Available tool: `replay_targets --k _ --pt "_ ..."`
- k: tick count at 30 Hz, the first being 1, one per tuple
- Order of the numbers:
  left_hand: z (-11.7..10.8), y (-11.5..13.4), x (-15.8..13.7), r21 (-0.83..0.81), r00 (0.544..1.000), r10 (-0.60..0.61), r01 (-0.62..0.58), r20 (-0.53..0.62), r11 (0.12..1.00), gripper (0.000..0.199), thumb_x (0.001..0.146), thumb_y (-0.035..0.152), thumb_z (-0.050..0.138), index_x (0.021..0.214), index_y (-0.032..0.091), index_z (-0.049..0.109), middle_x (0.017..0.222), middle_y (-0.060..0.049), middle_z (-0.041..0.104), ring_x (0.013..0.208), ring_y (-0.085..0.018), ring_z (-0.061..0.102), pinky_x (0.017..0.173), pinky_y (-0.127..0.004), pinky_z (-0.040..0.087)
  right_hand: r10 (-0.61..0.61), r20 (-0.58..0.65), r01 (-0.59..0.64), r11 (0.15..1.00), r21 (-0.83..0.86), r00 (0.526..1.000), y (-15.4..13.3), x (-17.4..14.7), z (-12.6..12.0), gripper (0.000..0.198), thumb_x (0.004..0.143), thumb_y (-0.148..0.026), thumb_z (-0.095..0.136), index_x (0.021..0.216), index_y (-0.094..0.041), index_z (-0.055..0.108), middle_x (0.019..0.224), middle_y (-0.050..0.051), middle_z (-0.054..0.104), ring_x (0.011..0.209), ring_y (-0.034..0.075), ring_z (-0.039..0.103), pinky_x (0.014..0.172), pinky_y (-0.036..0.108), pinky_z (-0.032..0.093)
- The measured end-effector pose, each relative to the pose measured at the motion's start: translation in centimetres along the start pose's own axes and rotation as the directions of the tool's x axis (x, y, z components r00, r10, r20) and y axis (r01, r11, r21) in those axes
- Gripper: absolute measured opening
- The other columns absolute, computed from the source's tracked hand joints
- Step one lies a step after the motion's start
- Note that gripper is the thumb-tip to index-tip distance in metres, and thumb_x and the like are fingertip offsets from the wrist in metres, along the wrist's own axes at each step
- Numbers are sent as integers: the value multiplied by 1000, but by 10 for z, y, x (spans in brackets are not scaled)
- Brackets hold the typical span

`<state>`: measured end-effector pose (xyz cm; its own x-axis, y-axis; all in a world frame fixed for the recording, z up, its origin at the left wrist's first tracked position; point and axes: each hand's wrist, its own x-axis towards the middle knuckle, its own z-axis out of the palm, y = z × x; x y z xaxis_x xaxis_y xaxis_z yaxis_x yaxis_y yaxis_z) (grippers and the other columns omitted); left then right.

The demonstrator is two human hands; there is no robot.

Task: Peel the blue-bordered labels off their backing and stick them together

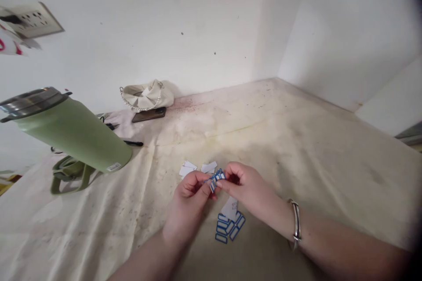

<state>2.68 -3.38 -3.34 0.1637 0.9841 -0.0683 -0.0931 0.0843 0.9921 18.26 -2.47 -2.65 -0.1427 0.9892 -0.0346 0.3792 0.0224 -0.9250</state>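
Observation:
Between my two hands is a small strip of blue-bordered white stickers point(217, 180), held over the cloth. My left hand point(191, 199) pinches its left side between thumb and fingers. On the other side my right hand point(242, 182), with a silver bangle on the wrist, grips the strip's right end. Below them lie several loose blue-bordered stickers point(221, 238), partly covered by a white slip of paper point(230, 207) with a small drawn mark. Just beyond my hands rest two little groups of white paper slips, one at left point(187, 167) and one at right point(209, 167).
A green tumbler point(75, 131) with a steel rim stands at left, its green handled lid point(70, 175) beside it. Farther back are a black pen point(134, 143), a phone point(149, 115) and a cream bag point(148, 95) with a pearl strap. A wrinkled cream cloth point(296, 140) covers the table.

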Motion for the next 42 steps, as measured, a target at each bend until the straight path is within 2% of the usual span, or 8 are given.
replay_targets --k 2,6,10,16,23,26,33,42 --pt "0 1 1 0 1000 4 -4 6 1000 9 78 26 64 76 17 62 65 2 63 61 -9 54 63 -21 42 -4 -6 4 999 38 1000 0 1 -1 10 72 -22 61 74 -19 52 68 -3 54 61 11 49 54 22 37" --pt "1 4 1 31 1000 -2 2 15 1000 9 78 25 64 76 16 62 67 1 65 61 -9 54 61 -20 42 -14 64 4 989 146 998 0 1 -2 25 73 -20 61 98 -20 56 86 1 63 77 14 58 66 25 44" --pt "1 6 0 34 999 -12 11 42 999 9 79 25 62 77 16 61 69 0 65 62 -10 54 62 -21 43 -24 166 5 993 115 986 -3 1 -6 6 78 -21 55 81 -19 60 75 0 64 69 14 58 61 25 43" --pt "-1 4 -1 6 995 3 -4 98 1000 16 83 32 56 82 17 60 72 -2 64 65 -12 55 67 -25 44 -41 211 7 988 157 977 -6 0 -8 5 80 -20 53 78 -19 58 73 0 65 70 14 60 62 24 44" --pt "1 2 2 -31 998 -54 53 -21 998 12 78 28 63 78 16 60 66 -1 65 60 -10 54 60 -21 43 -70 160 68 998 19 985 -8 1 -13 10 84 -24 50 83 -19 58 76 0 62 67 12 55 58 23 41" --pt "1 2 3 -90 993 -48 39 -105 995 12 78 28 63 77 17 59 65 1 63 57 -8 51 58 -19 40 -86 113 103 982 -156 990 -9 0 -23 11 85 -27 49 85 -19 57 72 -1 59 60 12 52 54 23 39" --pt "0 5 4 -101 991 -41 28 -124 995 12 79 29 62 78 17 59 67 1 62 60 -8 51 59 -19 40 -211 452 433 769 -470 866 -5 -13 -36 24 70 -12 65 92 -21 62 98 5 55 87 18 53 74 27 43" --pt "1 7 3 -92 992 -64 54 -107 994 12 77 29 63 78 18 59 65 2 62 56 -8 50 57 -19 39 -210 457 436 767 -472 864 -3 -10 -32 13 69 -7 61 72 -18 55 85 3 55 82 16 51 69 24 40"
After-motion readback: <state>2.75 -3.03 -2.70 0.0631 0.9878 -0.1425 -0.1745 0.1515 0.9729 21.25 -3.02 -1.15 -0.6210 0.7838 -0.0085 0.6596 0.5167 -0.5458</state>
